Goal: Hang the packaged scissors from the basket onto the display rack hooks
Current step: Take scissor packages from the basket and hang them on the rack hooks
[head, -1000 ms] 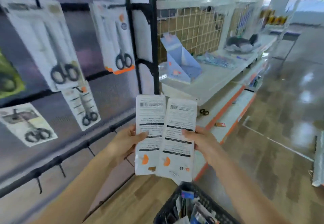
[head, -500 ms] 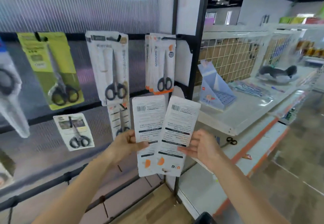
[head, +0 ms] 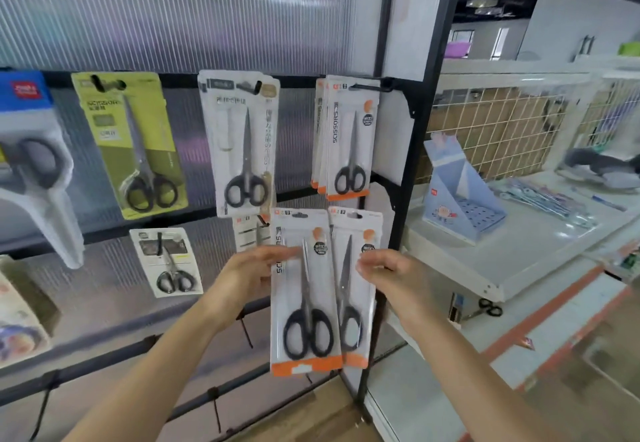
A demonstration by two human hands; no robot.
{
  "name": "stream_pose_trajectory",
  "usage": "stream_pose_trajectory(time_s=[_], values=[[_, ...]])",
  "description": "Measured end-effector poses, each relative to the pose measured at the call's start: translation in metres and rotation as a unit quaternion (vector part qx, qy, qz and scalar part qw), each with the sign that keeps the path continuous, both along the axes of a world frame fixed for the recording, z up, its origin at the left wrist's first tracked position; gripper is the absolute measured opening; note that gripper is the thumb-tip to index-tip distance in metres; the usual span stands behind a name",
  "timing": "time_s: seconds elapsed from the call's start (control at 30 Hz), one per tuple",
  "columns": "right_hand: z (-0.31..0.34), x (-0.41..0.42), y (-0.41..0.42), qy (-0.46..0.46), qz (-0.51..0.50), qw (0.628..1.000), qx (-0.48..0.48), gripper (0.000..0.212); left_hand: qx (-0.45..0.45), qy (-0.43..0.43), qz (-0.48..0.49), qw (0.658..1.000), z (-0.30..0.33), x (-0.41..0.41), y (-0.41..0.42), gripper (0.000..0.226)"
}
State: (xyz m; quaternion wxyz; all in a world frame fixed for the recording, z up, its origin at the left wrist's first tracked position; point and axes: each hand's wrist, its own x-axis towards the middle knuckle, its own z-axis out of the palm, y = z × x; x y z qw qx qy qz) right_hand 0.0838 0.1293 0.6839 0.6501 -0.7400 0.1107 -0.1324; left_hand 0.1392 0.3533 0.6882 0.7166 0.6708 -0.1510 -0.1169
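Item: two packaged scissors, white cards with orange bottom strips, fronts toward me, black handles down. My left hand point(head: 256, 270) grips the left pack point(head: 304, 289) by its left edge, thumb laid across the front; the fingers behind the card are hidden. My right hand point(head: 391, 273) grips the right pack point(head: 356, 285) by its right edge, fingertips curled onto the front. The left pack overlaps the right one, covering part of its scissors. Both are held up in front of the display rack point(head: 412, 164), just below the hung stack of matching packs point(head: 349, 140) on the hook point(head: 372, 87) at the rack's right end. Their hang holes sit near the lower rail; I cannot tell whether either is on a hook.

Also hung, leftward: a white pack point(head: 242, 140), a green pack point(head: 135, 143), a blue-topped pack point(head: 31, 164) cut off at the frame's left edge. A small pack point(head: 251, 232) is mostly hidden behind my left one. The basket is out of view. Print is blurred throughout.
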Motion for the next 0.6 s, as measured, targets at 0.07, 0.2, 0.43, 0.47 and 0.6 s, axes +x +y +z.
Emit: stream_pose_trajectory(time_s=[0.07,0.2,0.43,0.47,0.6], values=[[0.000,0.003,-0.001,-0.020,-0.017,1.000,-0.014,0.017,0.013,-0.046,0.051,0.998,0.004,-0.001,-0.003,0.021],[0.004,0.010,-0.006,-0.052,-0.057,0.996,-0.037,0.023,0.051,-0.151,0.104,0.982,0.006,-0.003,-0.006,0.043],[0.020,0.026,-0.020,-0.097,-0.085,0.990,0.064,0.036,0.050,-0.177,0.131,0.974,0.023,-0.003,-0.020,0.074],[0.023,0.028,-0.024,-0.095,-0.076,0.989,0.089,0.040,0.025,-0.158,0.136,0.978,0.025,-0.001,-0.025,0.074],[0.042,0.036,-0.034,-0.127,-0.033,0.986,0.099,0.026,-0.058,-0.107,0.141,0.983,0.034,0.007,-0.042,0.046]])
